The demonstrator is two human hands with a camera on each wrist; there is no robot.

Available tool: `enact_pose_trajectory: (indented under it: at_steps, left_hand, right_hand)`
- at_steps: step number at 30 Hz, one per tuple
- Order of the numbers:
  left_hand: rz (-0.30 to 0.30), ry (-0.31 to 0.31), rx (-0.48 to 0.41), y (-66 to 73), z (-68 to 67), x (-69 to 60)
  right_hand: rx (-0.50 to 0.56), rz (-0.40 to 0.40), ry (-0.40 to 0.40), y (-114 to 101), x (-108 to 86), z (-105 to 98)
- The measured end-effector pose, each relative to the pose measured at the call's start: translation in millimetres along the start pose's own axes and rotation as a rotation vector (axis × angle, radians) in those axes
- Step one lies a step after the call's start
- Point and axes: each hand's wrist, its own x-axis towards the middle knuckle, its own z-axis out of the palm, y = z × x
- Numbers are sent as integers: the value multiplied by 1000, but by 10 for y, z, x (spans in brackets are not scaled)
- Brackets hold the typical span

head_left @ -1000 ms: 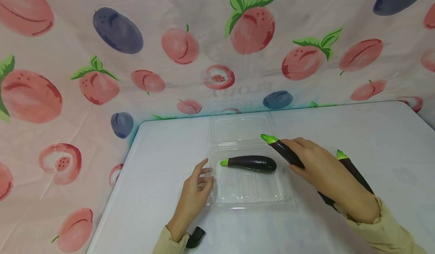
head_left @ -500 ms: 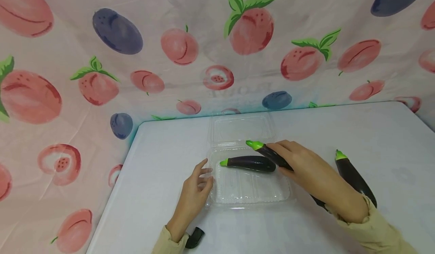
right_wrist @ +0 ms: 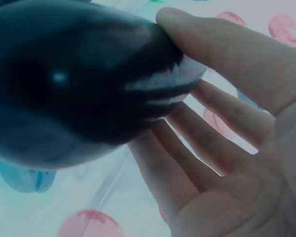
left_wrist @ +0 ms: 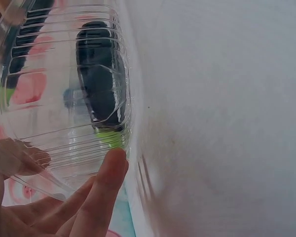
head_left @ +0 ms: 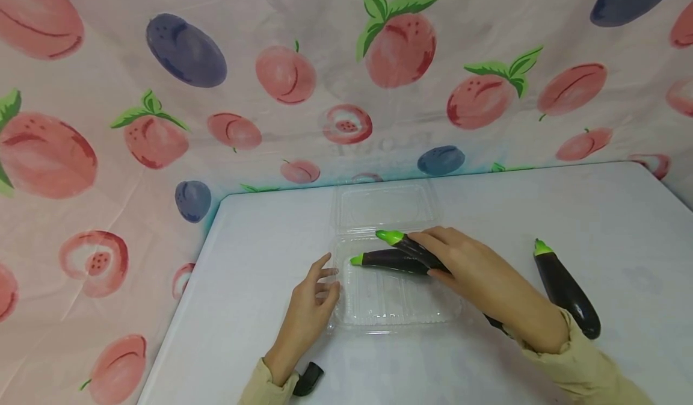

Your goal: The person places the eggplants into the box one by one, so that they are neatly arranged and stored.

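In the head view my right hand [head_left: 471,266] grips a dark purple eggplant [head_left: 414,250] by its body, green stem end pointing left. It is above a second eggplant [head_left: 387,260], which lies in a clear plastic clamshell box [head_left: 400,315] and is partly covered by the held one. Thumb and fingertips are on the held eggplant [right_wrist: 79,84] in the right wrist view. At the box's left side rests my left hand [head_left: 308,309], fingers fairly straight. Its index finger touches the box wall in the left wrist view, where the eggplant [left_wrist: 101,74] shows through the plastic.
A third eggplant [head_left: 565,287] lies on the white table [head_left: 243,242] to the right of my right forearm. The box lid [head_left: 387,206] lies open behind the base. Fruit-patterned cloth [head_left: 346,62] hangs behind the table. A small black device [head_left: 308,379] sits at the left wrist.
My right hand has moved left and slightly down with the eggplant, from the box's right edge to over the eggplant inside. The left hand and box have stayed put.
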Motion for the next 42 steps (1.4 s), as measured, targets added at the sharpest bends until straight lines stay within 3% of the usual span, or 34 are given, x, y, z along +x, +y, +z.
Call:
enact_pose_trajectory:
  at_steps: [13,29,42]
  left_hand:
    - [42,-4,25,-5,-4,-1]
    - [42,-10,20,-9,-5,6]
    - [42,-5,27,-6,-6,9]
  right_hand:
    - [10,-46,34,-6,71,128]
    - [-2,-37,-15,-32,137,254]
    - [-30,-86,-44,-32,165,355]
